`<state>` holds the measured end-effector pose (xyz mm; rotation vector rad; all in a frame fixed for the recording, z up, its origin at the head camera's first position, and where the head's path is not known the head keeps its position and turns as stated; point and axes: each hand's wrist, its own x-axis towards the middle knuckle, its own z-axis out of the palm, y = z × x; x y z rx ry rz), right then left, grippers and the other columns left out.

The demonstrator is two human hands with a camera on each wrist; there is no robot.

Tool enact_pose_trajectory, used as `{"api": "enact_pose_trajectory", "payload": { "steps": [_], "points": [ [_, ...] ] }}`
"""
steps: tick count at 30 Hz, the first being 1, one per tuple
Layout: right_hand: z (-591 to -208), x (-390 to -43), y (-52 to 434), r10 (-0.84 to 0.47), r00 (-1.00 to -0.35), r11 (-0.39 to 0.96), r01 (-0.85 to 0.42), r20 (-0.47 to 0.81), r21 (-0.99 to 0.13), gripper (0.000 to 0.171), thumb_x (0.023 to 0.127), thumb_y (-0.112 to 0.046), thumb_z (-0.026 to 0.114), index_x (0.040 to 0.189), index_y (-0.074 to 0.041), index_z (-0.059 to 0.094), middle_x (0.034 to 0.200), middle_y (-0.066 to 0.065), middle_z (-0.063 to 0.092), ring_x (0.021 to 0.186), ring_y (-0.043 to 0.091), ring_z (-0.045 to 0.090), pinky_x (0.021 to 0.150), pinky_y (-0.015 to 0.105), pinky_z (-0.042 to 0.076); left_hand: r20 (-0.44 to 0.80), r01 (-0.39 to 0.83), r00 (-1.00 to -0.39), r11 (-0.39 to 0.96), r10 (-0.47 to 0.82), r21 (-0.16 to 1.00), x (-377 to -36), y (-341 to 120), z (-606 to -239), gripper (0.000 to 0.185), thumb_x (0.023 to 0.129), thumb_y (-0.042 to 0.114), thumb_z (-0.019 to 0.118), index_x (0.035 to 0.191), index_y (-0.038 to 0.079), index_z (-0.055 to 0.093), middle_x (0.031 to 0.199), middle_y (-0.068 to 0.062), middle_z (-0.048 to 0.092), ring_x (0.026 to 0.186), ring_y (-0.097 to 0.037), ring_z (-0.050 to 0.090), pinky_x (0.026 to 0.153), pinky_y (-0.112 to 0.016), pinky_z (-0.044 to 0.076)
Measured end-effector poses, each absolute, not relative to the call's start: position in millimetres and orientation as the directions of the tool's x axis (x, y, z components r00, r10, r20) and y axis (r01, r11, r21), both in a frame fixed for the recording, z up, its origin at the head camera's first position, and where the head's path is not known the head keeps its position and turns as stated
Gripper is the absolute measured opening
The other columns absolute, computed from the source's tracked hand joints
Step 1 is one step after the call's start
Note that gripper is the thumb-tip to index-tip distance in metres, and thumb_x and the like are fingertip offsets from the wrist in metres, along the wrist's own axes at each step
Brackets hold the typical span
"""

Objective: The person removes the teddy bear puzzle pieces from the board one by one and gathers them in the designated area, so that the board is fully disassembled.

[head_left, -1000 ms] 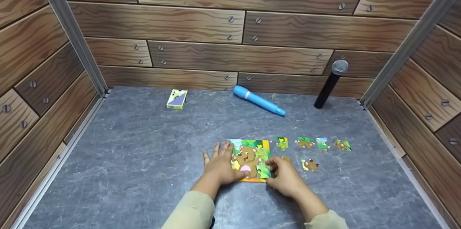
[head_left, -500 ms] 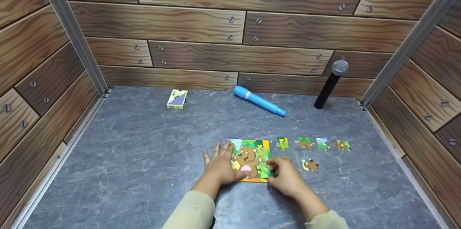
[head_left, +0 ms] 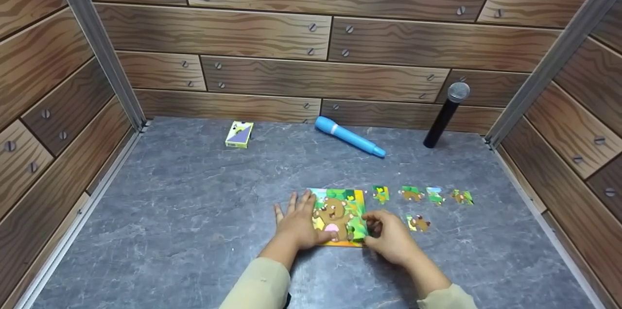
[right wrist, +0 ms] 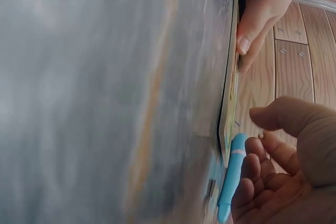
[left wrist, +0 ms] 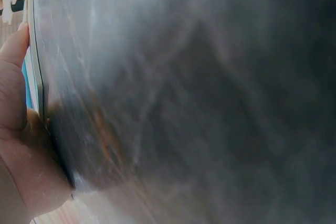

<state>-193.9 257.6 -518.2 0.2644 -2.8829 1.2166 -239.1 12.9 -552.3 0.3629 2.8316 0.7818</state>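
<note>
The left hand (head_left: 296,224) lies flat on the left edge of the puzzle (head_left: 340,214), fingers straight and a little spread, thumb on its near edge. The right hand (head_left: 391,238) is at the puzzle's right edge, fingers loosely curled; the wrist view shows its palm empty, fingertips just off the board. The puzzle sits flat on the table (head_left: 194,212), near the front, between the two hands. It looks like thin card – light, fairly stiff, likely to slide on the smooth top, its set pieces liable to pop if bent – so it is best held by opposite edges and kept level. Five loose pieces (head_left: 420,197) lie just right of it. The table is grey and stone-patterned. Farther back are a card box (head_left: 239,134), a blue torch (head_left: 349,136) and a microphone (head_left: 444,114) leaning on the wall – plank-printed panels (head_left: 316,32) close in three sides
</note>
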Motion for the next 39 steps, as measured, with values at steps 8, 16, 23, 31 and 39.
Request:
{"api": "enact_pose_trajectory", "payload": {
  "steps": [8,16,23,31,39],
  "points": [
    [-507,-193,285,-0.204,-0.974,0.637,-0.206,0.096,-0.743,0.046,0.078,0.008,0.076,0.124,0.001,0.073,0.102,0.006,0.064,0.089,0.021,0.061,0.077,0.032,0.056,-0.114,0.182,-0.954,0.836,0.278,0.517,-239,15,-553,0.119,0.079,0.078,0.075,0.168,0.014,0.030,0.176,-0.003,0.021,0.163,-0.038,0.006,0.120,-0.074,-0.010],
    [-500,-190,316,-0.175,-0.968,0.612,-0.248,0.178,-0.751,0.045,0.080,0.009,0.078,0.124,0.000,0.075,0.104,0.009,0.065,0.085,0.020,0.057,0.072,0.027,0.052,-0.109,0.179,-0.954,0.819,0.281,0.544,-232,12,-545,0.116,0.081,0.073,0.078,0.167,0.012,0.032,0.176,-0.005,0.021,0.162,-0.038,0.007,0.121,-0.074,-0.008],
    [-498,-187,343,-0.091,-0.976,0.592,-0.212,0.197,-0.778,0.047,0.078,0.014,0.077,0.124,0.004,0.074,0.105,0.013,0.068,0.084,0.018,0.061,0.070,0.023,0.054,-0.101,0.180,-0.954,0.810,0.282,0.558,-230,12,-543,0.116,0.080,0.074,0.078,0.167,0.012,0.033,0.176,-0.005,0.022,0.162,-0.040,0.009,0.121,-0.074,-0.007],
    [-492,-185,369,-0.033,-0.986,0.646,-0.147,0.165,-0.749,0.046,0.083,0.011,0.078,0.128,0.002,0.073,0.108,0.015,0.068,0.084,0.016,0.060,0.066,0.026,0.053,-0.096,0.183,-0.955,0.808,0.282,0.560,-229,12,-543,0.115,0.080,0.074,0.078,0.167,0.011,0.034,0.176,-0.005,0.022,0.162,-0.040,0.009,0.121,-0.075,-0.007],
    [-499,-187,398,0.019,-0.990,0.641,-0.098,0.143,-0.762,0.050,0.084,0.013,0.076,0.133,0.006,0.069,0.104,0.014,0.068,0.077,0.013,0.057,0.064,0.023,0.051,-0.103,0.185,-0.953,0.819,0.284,0.544,-231,12,-542,0.115,0.081,0.073,0.077,0.168,0.012,0.032,0.176,-0.004,0.021,0.162,-0.039,0.008,0.121,-0.074,-0.008]
  ]
}}
